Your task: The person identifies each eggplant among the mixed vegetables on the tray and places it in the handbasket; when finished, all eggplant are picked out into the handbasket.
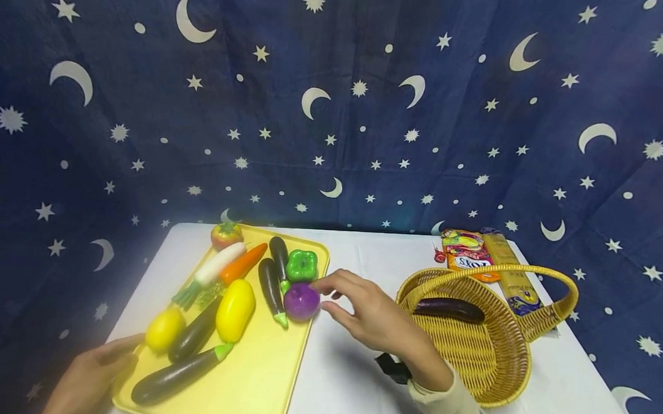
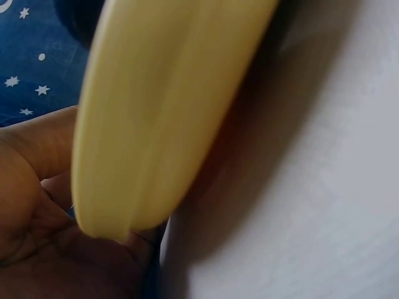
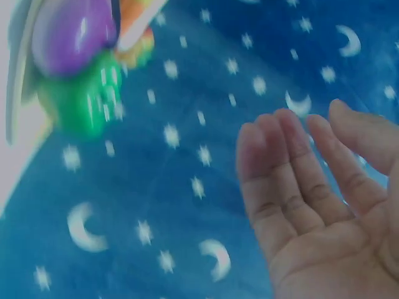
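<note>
My left hand grips the near-left edge of a yellow tray. In the left wrist view, the tray's edge sits between thumb and fingers, raised at an angle over the white table. My right hand hovers by the tray's right rim, fingertips close beside a purple onion and holding nothing. Its fingers look nearly straight in the right wrist view. A green bell pepper lies behind the onion, and slim dark eggplants lie to its left.
More toy produce fills the tray's left: a lemon, a yellow oval fruit, a carrot, a white radish and more eggplants. On the right, a wicker basket with a tall handle holds one eggplant. Snack packets lie behind it.
</note>
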### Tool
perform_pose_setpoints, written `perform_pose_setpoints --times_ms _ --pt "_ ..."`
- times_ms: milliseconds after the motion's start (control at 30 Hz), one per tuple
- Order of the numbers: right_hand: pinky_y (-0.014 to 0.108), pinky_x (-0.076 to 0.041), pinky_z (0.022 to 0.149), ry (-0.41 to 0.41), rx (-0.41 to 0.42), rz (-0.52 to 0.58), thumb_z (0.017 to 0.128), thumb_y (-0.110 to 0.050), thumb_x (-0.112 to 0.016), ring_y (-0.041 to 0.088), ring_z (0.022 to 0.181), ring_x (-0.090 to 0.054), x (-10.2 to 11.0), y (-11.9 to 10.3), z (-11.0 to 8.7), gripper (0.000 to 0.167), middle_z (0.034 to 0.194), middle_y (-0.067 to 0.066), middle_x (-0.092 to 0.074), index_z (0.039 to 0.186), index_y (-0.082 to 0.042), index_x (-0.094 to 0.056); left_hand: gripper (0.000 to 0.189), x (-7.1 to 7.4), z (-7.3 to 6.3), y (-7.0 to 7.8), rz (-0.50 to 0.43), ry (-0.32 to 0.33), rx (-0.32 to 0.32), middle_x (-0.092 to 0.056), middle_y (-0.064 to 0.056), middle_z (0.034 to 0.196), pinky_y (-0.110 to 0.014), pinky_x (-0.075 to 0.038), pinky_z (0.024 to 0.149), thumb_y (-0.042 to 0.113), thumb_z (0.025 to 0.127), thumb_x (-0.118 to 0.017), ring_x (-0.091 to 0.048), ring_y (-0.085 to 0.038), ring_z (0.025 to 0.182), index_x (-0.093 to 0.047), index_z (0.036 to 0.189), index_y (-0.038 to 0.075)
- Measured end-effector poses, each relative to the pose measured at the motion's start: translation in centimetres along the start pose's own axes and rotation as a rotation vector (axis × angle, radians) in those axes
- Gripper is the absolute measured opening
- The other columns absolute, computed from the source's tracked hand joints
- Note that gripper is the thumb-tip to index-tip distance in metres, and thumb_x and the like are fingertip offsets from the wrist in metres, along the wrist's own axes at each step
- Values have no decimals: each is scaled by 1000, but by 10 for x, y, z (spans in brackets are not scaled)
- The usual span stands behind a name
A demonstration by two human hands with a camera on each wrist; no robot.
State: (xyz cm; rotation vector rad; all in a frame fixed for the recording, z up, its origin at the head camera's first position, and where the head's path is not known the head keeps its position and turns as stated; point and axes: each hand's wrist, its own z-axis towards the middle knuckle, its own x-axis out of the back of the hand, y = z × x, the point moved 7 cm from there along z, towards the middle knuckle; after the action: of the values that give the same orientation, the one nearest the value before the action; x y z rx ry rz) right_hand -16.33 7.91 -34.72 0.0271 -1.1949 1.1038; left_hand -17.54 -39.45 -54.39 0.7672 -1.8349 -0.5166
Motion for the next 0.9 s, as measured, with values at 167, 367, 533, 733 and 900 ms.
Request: perform_pose_setpoints --times_ms 167,367,533,733,900 --pt "22 -59 104 -167 38 63 103 -14 -70 13 114 -70 -58 -9 24 29 128 3 -73 132 -12 -68 74 3 3 2 47 0 -6 -48 -23 162 -62 -52 103 60 105 -57 -56 -45 139 -46 161 13" --pt "12 -42 117 -336 142 -11 106 -22 -67 9 130 -61 -127 -29 42 31 136 0 -69 136 -16 -64 72 -1 8 -4 -16 -43 31 -53 -23 159 -23 -57 84 52 104 -64 -64 -2 105 -47 160 10" --pt "6 -38 115 -395 184 2 106 -23 -66 5 129 -58 -166 -40 47 32 138 -4 -68 137 -17 -64 68 -5 9 -5 22 -14 6 -58 -21 156 -19 -50 84 50 104 -66 -61 4 101 -52 157 11" --pt "5 -36 116 -473 182 -10 105 -24 -67 -1 132 -55 -196 -45 52 34 141 -8 -65 139 -19 -64 67 -3 5 1 88 26 -25 -57 -21 157 -45 -57 99 53 105 -62 -66 -14 117 -53 157 12" --pt "5 -34 118 -523 195 -64 103 -25 -71 0 134 -54 -212 -45 52 38 142 -9 -64 139 -20 -64 74 -2 1 4 42 14 2 -53 -22 160 -62 -53 106 59 103 -61 -61 -37 135 -49 159 11"
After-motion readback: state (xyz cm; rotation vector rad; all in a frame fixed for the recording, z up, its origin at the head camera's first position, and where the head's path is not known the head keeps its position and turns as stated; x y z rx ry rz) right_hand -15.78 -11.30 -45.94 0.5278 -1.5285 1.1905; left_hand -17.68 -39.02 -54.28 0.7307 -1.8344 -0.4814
